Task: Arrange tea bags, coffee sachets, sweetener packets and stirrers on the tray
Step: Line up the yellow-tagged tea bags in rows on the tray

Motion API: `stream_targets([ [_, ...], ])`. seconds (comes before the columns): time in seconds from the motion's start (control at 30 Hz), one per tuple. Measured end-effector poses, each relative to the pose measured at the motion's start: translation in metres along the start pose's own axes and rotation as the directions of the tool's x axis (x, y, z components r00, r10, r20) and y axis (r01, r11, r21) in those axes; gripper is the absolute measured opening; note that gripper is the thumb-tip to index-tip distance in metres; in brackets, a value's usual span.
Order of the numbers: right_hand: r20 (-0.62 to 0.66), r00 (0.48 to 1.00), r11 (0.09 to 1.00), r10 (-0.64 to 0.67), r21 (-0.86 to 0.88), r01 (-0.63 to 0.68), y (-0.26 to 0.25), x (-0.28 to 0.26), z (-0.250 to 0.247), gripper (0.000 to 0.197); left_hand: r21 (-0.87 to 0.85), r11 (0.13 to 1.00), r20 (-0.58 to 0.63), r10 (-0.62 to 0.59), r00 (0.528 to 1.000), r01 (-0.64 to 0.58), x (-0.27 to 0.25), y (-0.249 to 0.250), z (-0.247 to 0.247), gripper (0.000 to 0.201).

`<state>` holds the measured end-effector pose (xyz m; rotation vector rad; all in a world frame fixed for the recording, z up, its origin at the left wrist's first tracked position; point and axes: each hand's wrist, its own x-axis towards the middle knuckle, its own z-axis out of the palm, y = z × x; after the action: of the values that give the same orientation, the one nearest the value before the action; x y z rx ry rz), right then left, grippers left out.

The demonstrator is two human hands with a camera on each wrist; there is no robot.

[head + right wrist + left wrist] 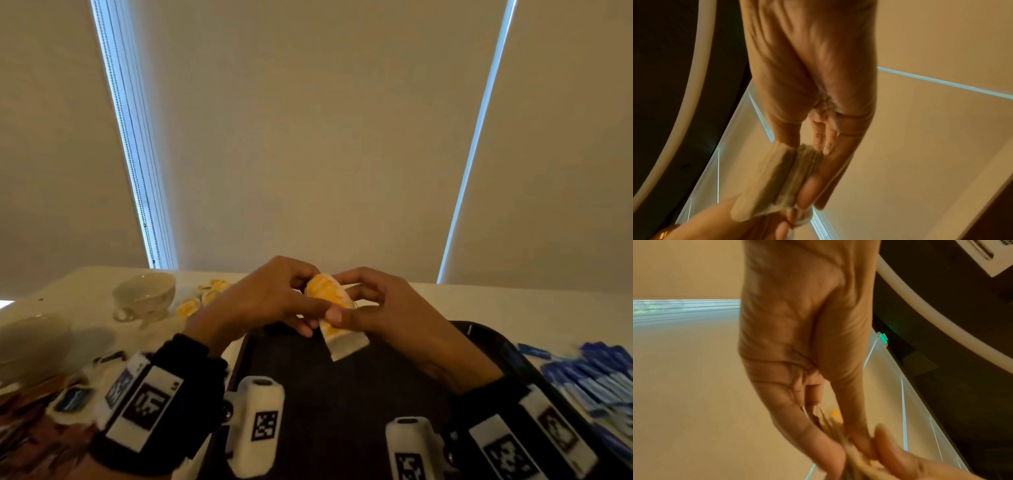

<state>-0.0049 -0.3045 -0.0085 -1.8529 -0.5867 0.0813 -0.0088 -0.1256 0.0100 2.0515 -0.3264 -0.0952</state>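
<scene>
The left hand (260,301) and right hand (383,308) both pinch one stack of yellow-and-white packets (334,315), held above the dark tray (342,394). More yellow packets (202,301) lie far left, beside a cup (144,296)

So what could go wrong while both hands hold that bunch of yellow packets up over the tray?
The stack of yellow-and-white paper packets is pinched only between the left hand and the right hand, above the dark tray. If either grip slackens, packets could slide out and scatter. The white teacup and loose yellow packets lie close by on the left, so a wide move might knock them.
</scene>
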Motion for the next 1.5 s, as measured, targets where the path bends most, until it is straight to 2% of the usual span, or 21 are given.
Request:
stream_targets([
  [0.1, -0.004, 1.000, 0.999, 0.026, 0.041, -0.025, 0.006, 0.003, -0.005, 0.036, -0.122, 0.992, 0.028, -0.038, 0.999, 0.042, -0.001, -0.001, -0.004, 0.045],
  [0.17, -0.025, 0.998, 0.997, 0.055, 0.055, -0.053, 0.011, 0.004, -0.007, 0.031, -0.165, 0.985, -0.001, -0.043, 0.999, 0.042, -0.003, -0.002, -0.011, 0.048],
  [0.23, -0.028, 0.996, 0.993, 0.085, 0.082, -0.083, 0.014, 0.006, -0.008, 0.028, -0.149, 0.988, -0.036, -0.037, 0.999, 0.031, -0.003, -0.003, -0.016, 0.042],
  [0.33, -0.008, 0.994, 0.988, 0.109, 0.113, -0.108, 0.016, 0.006, -0.008, 0.029, -0.082, 0.997, -0.024, -0.011, 1.000, 0.009, -0.004, -0.004, -0.015, 0.034],
  [0.47, 0.028, 0.991, 0.982, 0.129, 0.137, -0.132, 0.017, 0.007, -0.004, 0.031, -0.002, 1.000, -0.075, 0.029, 0.997, -0.029, -0.002, -0.007, -0.007, 0.013],
  [0.63, -0.022, 0.993, 0.969, 0.118, 0.223, -0.110, 0.011, 0.006, -0.004, 0.037, 0.039, 0.999, -0.128, 0.036, 0.991, -0.031, -0.001, -0.010, -0.008, 0.011],
  [0.77, -0.038, 0.993, 0.961, 0.113, 0.259, -0.099, 0.008, 0.004, -0.005, 0.028, 0.042, 0.999, -0.159, 0.040, 0.987, -0.034, -0.001, -0.010, -0.011, 0.010],
  [0.93, -0.054, 0.985, 0.930, 0.167, 0.341, -0.139, 0.009, 0.004, -0.006, 0.022, 0.049, 0.997, -0.182, 0.067, 0.981, -0.059, -0.003, -0.009, -0.016, 0.009],
  [1.07, -0.071, 0.979, 0.889, 0.192, 0.436, -0.143, 0.006, 0.003, -0.011, 0.017, 0.037, 0.996, -0.265, 0.087, 0.960, -0.080, -0.006, -0.008, -0.024, 0.010],
  [1.17, -0.087, 0.975, 0.895, 0.202, 0.420, -0.148, 0.007, 0.003, -0.017, 0.016, 0.046, 0.996, -0.302, 0.086, 0.950, -0.075, -0.010, -0.007, -0.035, 0.010],
  [1.23, -0.099, 0.972, 0.899, 0.213, 0.409, -0.155, 0.007, 0.003, -0.020, 0.016, 0.126, 0.991, -0.291, 0.075, 0.954, -0.039, -0.011, -0.013, -0.041, 0.007],
  [1.33, -0.115, 0.968, 0.900, 0.225, 0.406, -0.161, 0.006, 0.002, -0.024, 0.017, 0.240, 0.968, -0.252, -0.012, 0.968, 0.075, -0.005, -0.024, -0.047, 0.004],
  [1.43, -0.127, 0.966, 0.906, 0.227, 0.391, -0.161, 0.007, 0.003, -0.027, 0.017, 0.373, 0.910, -0.078, -0.165, 0.983, 0.182, 0.008, -0.036, -0.045, 0.009],
  [1.5, -0.123, 0.966, 0.904, 0.228, 0.396, -0.163, 0.007, 0.003, -0.028, 0.018, 0.426, 0.879, 0.044, -0.258, 0.965, 0.216, 0.016, -0.044, -0.045, 0.009],
])
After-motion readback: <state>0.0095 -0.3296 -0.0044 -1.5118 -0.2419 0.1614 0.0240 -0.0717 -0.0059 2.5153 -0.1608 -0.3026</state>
